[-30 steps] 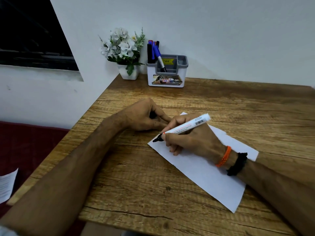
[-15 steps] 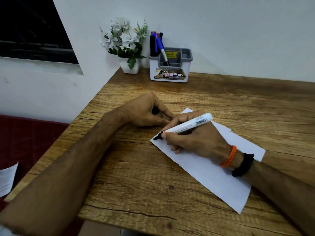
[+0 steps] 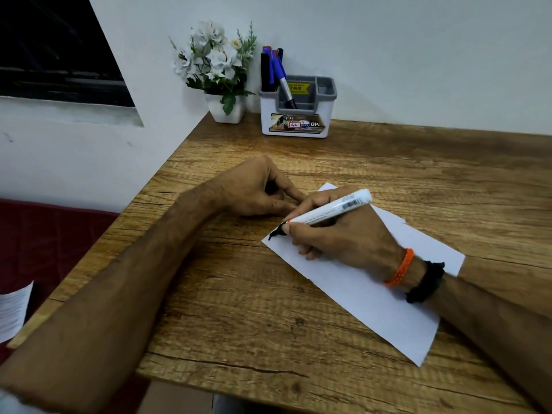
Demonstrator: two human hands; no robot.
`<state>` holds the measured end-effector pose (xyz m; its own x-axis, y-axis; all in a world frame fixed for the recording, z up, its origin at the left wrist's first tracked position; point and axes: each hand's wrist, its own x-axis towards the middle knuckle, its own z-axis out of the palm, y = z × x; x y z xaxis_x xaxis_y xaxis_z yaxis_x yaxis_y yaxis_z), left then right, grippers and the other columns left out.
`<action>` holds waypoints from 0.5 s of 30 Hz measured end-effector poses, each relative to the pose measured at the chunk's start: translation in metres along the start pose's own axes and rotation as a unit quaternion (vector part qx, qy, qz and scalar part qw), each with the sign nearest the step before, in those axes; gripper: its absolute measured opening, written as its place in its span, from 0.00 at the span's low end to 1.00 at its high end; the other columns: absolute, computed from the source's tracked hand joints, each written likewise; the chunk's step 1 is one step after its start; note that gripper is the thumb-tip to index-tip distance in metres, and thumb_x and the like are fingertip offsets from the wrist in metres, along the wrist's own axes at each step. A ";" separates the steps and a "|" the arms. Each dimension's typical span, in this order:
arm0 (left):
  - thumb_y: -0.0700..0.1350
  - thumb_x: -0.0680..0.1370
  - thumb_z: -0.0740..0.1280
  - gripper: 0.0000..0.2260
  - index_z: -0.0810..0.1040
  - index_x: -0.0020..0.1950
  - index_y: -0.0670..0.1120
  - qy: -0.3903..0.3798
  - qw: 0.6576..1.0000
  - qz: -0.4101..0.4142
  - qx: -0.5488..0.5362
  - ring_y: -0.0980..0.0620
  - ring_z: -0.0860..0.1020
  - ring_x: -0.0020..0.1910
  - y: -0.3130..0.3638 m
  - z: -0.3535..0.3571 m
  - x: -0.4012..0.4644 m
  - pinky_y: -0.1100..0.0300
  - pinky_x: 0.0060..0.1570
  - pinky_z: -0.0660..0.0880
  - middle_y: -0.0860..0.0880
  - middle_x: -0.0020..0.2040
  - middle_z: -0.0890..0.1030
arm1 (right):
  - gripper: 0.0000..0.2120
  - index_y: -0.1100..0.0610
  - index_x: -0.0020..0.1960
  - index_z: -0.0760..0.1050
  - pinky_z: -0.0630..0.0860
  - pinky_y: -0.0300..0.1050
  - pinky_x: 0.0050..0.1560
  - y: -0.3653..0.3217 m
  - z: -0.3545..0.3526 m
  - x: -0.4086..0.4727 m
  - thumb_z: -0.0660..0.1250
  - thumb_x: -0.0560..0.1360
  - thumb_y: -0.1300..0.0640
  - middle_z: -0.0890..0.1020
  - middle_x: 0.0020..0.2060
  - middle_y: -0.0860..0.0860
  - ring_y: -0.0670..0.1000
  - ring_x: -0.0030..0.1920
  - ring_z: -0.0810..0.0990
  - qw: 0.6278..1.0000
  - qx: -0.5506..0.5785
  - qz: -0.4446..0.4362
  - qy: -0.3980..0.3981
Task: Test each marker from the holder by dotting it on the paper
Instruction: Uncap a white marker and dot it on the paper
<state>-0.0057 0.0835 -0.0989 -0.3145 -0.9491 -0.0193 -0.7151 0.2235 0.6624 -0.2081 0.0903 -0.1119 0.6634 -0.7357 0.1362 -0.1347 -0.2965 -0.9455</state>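
My right hand (image 3: 343, 234) grips a white marker (image 3: 331, 209) like a pen, its black tip (image 3: 274, 234) touching the left corner of the white paper (image 3: 373, 297) on the wooden table. My left hand (image 3: 254, 188) rests on the table just left of the paper, fingers curled round a small dark thing that looks like the marker's cap (image 3: 270, 186). The white and grey holder (image 3: 298, 121) stands at the back against the wall, with several blue and black markers (image 3: 276, 70) upright in its left compartment.
A white pot of white artificial flowers (image 3: 221, 73) stands left of the holder in the table's back corner. The table's left edge (image 3: 143, 204) runs diagonally, with a dark red surface and a printed sheet (image 3: 13, 312) below it.
Both hands hold the same pose with the marker tip on the paper's corner. Only my view has shifted slightly.
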 end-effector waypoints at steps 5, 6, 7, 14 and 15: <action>0.47 0.73 0.73 0.11 0.82 0.50 0.63 0.001 1.000 -0.001 0.004 0.39 0.81 0.46 0.002 0.001 -0.001 0.42 0.47 0.78 0.39 0.47 0.84 | 0.02 0.64 0.43 0.84 0.79 0.39 0.29 -0.001 0.002 -0.001 0.74 0.72 0.65 0.84 0.30 0.57 0.49 0.27 0.82 1.000 -0.009 -0.016 -0.017; 0.47 0.73 0.73 0.10 0.82 0.49 0.62 0.001 1.000 -0.002 0.006 0.39 0.81 0.46 0.003 0.001 -0.002 0.43 0.47 0.78 0.39 0.46 0.84 | 0.02 0.64 0.43 0.84 0.79 0.38 0.29 0.000 0.002 -0.001 0.74 0.72 0.65 0.84 0.30 0.57 0.48 0.27 0.82 1.000 -0.005 -0.012 -0.013; 0.46 0.73 0.73 0.11 0.82 0.49 0.62 0.000 1.000 -0.003 0.005 0.40 0.81 0.46 0.004 0.000 -0.002 0.44 0.48 0.78 0.39 0.46 0.84 | 0.02 0.64 0.43 0.84 0.79 0.38 0.29 0.000 0.001 -0.001 0.75 0.72 0.65 0.84 0.29 0.56 0.48 0.27 0.82 1.000 0.001 -0.008 -0.007; 0.45 0.73 0.72 0.11 0.81 0.51 0.60 -0.001 1.000 0.001 0.004 0.44 0.80 0.39 0.003 0.001 -0.002 0.52 0.42 0.80 0.40 0.43 0.85 | 0.02 0.63 0.43 0.84 0.79 0.38 0.30 0.001 0.001 0.000 0.75 0.72 0.64 0.85 0.30 0.57 0.49 0.28 0.83 1.000 -0.009 -0.015 -0.013; 0.45 0.73 0.72 0.11 0.82 0.51 0.60 -0.001 1.000 0.005 0.005 0.39 0.80 0.41 0.003 0.001 -0.002 0.46 0.43 0.79 0.39 0.44 0.84 | 0.01 0.63 0.43 0.84 0.79 0.38 0.30 0.001 0.001 0.000 0.74 0.72 0.64 0.85 0.30 0.57 0.49 0.28 0.83 1.000 -0.005 -0.011 -0.006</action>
<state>-0.0077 0.0864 -0.0975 -0.3222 -0.9466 -0.0139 -0.7178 0.2347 0.6554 -0.2075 0.0907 -0.1135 0.6748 -0.7219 0.1534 -0.1267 -0.3180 -0.9396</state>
